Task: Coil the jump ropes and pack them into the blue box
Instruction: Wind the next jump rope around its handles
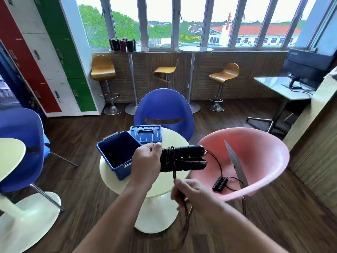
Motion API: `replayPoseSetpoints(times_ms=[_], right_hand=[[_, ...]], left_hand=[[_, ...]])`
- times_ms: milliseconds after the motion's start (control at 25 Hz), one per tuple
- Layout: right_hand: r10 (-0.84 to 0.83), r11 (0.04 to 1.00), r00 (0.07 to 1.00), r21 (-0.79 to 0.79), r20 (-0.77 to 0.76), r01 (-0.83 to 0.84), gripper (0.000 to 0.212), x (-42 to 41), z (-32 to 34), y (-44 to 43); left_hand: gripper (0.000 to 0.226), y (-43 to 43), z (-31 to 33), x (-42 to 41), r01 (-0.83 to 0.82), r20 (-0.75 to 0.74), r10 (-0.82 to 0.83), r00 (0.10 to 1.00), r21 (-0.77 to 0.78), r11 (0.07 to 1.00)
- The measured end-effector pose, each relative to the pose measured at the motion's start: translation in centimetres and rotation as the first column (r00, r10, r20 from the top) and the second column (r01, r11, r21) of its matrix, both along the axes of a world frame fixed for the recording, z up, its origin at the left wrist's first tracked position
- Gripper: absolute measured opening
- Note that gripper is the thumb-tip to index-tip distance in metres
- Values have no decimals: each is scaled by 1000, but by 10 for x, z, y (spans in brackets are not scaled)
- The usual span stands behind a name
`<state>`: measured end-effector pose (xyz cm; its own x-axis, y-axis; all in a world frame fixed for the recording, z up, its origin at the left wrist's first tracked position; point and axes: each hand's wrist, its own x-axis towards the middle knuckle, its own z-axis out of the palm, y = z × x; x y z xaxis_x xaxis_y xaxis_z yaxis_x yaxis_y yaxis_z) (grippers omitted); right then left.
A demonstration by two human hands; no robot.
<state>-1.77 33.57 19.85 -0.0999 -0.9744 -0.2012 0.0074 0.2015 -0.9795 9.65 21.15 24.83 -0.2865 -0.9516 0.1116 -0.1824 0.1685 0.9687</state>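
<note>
My left hand (pixel 145 159) grips the black handles of a jump rope (pixel 184 157), held side by side above the small round table (pixel 160 185). A few turns of dark cord are wound round the handles. Below them my right hand (pixel 189 193) pinches the loose cord, which runs up to the handles and trails down toward the floor. The open blue box (pixel 118 154) stands on the table's left part; its inside looks dark. Behind it lies the blue lid (pixel 145 133). A second jump rope (pixel 219 183) with black handles lies on the pink chair (pixel 255 161).
A blue chair (pixel 164 110) stands behind the table and another blue chair (pixel 20 148) at the left beside a cream table (pixel 9 154). Bar stools and high tables line the windows. A desk with a monitor (pixel 306 68) is at the right.
</note>
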Motion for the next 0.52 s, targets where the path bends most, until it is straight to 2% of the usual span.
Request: replayPoseSetpoints(times_ms=[40,160,240,320,400,520], right_hand=[[33,999,999,17,-31,-33,44,-13,3,-1],[140,985,939,138,-313,-101,16,-50,19,-9],[243,967,895,169,-375,-191,11,-63,37,-23],[327,944,814,204,-480,-259,17,-68,59,-36],[313,947,818,221,-483,-233,16,-71,76,-44],[219,972,875,172,-432,-158,14,-58,92,-46]], left_hand=[[44,2,3,1,63,-18,-62,998,26,998],[35,3,10,8,305,56,-307,950,46,951],[31,0,10,13,471,147,-472,869,43,881],[30,-5,6,20,578,288,-566,772,52,814],[28,-12,3,28,582,439,-532,724,25,813],[30,-22,3,37,491,584,-327,743,-143,859]])
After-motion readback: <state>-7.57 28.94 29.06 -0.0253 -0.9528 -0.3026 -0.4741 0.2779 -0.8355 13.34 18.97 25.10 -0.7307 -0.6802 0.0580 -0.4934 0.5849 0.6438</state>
